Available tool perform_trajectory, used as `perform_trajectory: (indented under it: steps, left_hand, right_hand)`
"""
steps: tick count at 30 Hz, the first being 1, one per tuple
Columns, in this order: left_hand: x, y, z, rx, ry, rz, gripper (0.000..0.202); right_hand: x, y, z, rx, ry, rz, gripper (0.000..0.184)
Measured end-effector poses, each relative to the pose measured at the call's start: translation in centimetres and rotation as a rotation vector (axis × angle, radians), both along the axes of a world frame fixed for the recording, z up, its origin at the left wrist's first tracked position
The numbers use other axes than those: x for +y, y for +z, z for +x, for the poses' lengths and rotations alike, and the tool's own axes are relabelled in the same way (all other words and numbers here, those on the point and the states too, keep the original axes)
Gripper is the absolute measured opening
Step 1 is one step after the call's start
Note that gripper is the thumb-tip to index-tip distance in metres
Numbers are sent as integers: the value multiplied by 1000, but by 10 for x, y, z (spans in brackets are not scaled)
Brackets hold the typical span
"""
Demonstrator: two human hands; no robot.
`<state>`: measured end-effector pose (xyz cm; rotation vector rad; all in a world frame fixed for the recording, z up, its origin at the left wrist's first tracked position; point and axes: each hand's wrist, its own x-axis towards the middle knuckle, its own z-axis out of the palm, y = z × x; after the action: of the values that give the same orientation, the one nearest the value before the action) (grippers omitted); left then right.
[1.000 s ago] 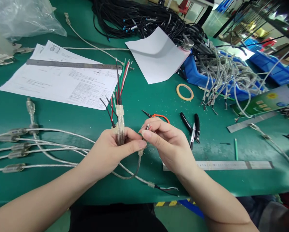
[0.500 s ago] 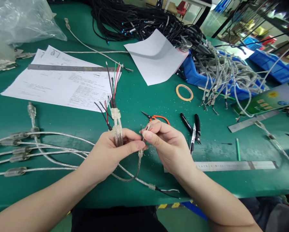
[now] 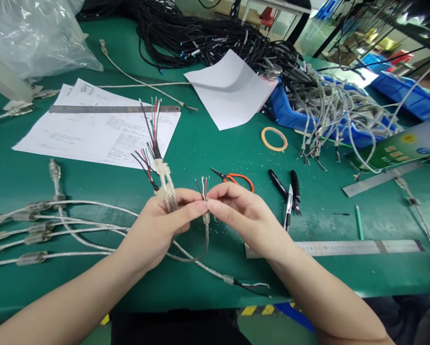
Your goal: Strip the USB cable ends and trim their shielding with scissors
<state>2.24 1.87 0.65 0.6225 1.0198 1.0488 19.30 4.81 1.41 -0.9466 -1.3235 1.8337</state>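
Note:
My left hand (image 3: pixel 169 218) is closed around several clear-jacketed cables (image 3: pixel 167 184), whose stripped ends with black, red, white and green wires fan upward. Between its thumb and forefinger it also pinches one more cable (image 3: pixel 206 230) near its stripped end. My right hand (image 3: pixel 241 211) meets it there, thumb and forefinger closed on the base of that cable's thin coloured wires (image 3: pixel 203 186). The fingertips of both hands nearly touch. Below them, another cable end (image 3: pixel 250 284) with bared wires lies on the green table (image 3: pixel 186 294).
Orange-handled scissors (image 3: pixel 241 178), black-handled cutters (image 3: pixel 296 189), a knife (image 3: pixel 288 206) and a steel ruler (image 3: pixel 344 247) lie to the right. Farther back are a tape roll (image 3: pixel 274 128), white paper (image 3: pixel 224 91) and a blue bin (image 3: pixel 290 108) of cables. Printed sheets (image 3: pixel 81 139) lie left.
My right hand has moved slightly left, its fingertips from the wires' upper part to their base. The wires now stand spread apart. The held bundle has shifted left.

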Motion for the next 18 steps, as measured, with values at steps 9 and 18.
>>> perform_trajectory:
  steps: [9, 18]
  left_hand:
    - [1, 1, -2, -76, -15, 6, 12]
    - [-1, 5, -1, -179, -76, 75, 13]
  right_hand:
    - [-3, -7, -1, 36, 155, -87, 17]
    - [-2, -7, 0, -7, 284, -23, 28]
